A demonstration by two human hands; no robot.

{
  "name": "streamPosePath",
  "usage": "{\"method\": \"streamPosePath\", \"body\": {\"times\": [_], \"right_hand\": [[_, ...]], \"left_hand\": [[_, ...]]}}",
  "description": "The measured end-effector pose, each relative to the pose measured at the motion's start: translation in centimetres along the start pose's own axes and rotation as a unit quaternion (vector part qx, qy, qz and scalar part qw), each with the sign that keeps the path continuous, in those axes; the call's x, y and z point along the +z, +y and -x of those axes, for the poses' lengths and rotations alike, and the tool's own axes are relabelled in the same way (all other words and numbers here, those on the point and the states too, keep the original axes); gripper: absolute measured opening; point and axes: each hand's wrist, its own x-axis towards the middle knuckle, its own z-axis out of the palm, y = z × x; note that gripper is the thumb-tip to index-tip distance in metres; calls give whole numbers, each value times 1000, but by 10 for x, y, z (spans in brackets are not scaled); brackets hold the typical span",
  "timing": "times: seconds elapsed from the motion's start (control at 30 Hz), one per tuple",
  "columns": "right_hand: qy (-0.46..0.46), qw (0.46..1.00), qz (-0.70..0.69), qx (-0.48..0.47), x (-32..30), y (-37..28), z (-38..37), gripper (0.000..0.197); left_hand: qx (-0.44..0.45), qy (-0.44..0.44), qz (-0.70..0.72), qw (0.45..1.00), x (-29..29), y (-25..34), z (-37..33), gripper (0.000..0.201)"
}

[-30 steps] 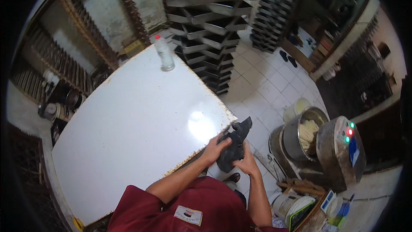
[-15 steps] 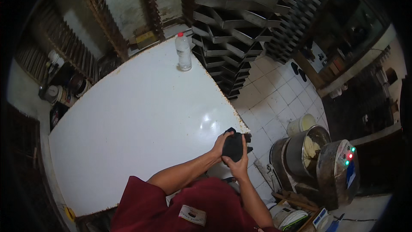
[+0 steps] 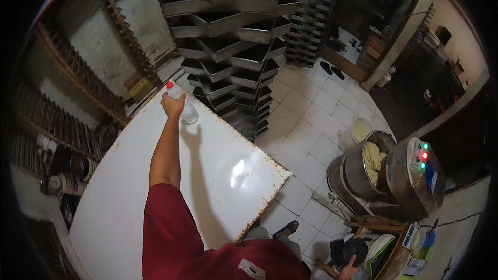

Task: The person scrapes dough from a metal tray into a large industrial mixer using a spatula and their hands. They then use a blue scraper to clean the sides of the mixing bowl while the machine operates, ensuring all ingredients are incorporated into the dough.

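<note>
A clear plastic bottle (image 3: 190,114) with a red cap stands near the far corner of the white table (image 3: 129,171). My left arm is stretched out across the table, and my left hand (image 3: 173,105) is closed round the bottle's upper part. Down at the lower right, my right hand (image 3: 351,268) is partly in view, its thumb and fingers against a dark, soft-looking black thing (image 3: 348,250). What kind of thing this is cannot be made out.
Tall stacks of metal pans (image 3: 228,26) rise beyond the table's far right edge. On the right stands a mixer with a metal bowl (image 3: 358,173) of dough, beside a pale bucket (image 3: 355,134). A small wooden rack (image 3: 376,223) holds several items. Dark slippers (image 3: 332,70) lie on the tiled floor.
My hands have parted from holding the black thing together. The left has reached far across the table and taken hold of the bottle; the right has moved down right with the black thing.
</note>
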Motion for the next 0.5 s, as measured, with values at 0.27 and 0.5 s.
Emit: {"method": "streamPosePath", "body": {"times": [0.27,0.5], "right_hand": [[139,981,126,-46,-51,81,41,63],[127,982,136,-19,-41,75,75,64]], "left_hand": [[1,-13,-34,999,20,-3,-36,91],[-46,-47,95,993,78,-84,-29,105]]}}
